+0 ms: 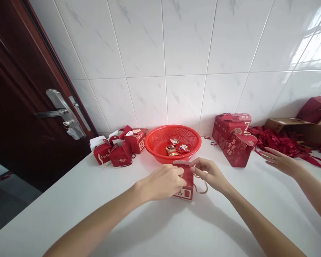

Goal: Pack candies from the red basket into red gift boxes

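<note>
A small red box [187, 175] with pale lettering on its front stands on the white table [160, 225], its top flap raised. My left hand [167, 182] is closed at the box's left and top side; what its fingers pinch is hidden. At the box's upper right edge, my right hand [208, 173] pinches the box between thumb and fingers. A beige twine loop [202, 192] hangs out at the box's right side. Right behind the box sits a red plastic basket [152, 142] holding several wrapped sweets [184, 147].
Several red boxes [120, 152] stand at the left, others [237, 150] at the right. Farther right lie dark red ribbons [273, 141] and an open cardboard box [286, 123]. Another person's hand [279, 162] reaches in from the right. A door handle [53, 113] is at the left.
</note>
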`<state>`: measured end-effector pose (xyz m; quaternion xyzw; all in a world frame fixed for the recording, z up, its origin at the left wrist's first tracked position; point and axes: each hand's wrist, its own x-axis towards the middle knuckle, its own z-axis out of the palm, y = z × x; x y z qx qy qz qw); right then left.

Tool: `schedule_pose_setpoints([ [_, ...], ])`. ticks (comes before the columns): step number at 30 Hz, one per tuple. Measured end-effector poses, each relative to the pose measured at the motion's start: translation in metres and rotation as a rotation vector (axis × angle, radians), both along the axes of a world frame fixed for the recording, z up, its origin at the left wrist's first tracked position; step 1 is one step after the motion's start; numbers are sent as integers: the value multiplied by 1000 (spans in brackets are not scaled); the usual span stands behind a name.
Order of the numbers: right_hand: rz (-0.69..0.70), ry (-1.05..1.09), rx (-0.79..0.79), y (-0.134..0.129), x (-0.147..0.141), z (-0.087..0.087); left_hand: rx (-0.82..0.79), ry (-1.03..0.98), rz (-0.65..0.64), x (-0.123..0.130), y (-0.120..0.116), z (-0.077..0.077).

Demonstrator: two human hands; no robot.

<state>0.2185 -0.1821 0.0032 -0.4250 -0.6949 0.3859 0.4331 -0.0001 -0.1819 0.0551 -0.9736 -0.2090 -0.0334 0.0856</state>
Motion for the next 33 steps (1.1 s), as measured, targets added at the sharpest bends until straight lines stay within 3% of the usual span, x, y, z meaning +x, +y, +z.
schedule_pose_setpoints([
  [2,50,-114,49,1,-5,6,115,-56,-5,6,-3,-17],
  [5,118,-324,85,4,-14,9,154,-160,56,10,-8,-34],
  [10,41,-531,200,11,-28,4,-56,-243,166,7,-23,-44],
  [15,-34,-473,142,14,-28,-3,-323,-272,158,4,-25,-41],
  [20,-52,-572,89,11,-19,-2,-429,-268,254,11,-10,-30],
  [23,-49,-612,70,11,-16,1,-422,-177,289,17,-1,-19],
  [26,-55,-645,63,14,-15,2,-383,-53,243,23,6,-11],
  [33,-42,-633,61,22,-16,4,-266,65,192,32,15,-4],
])
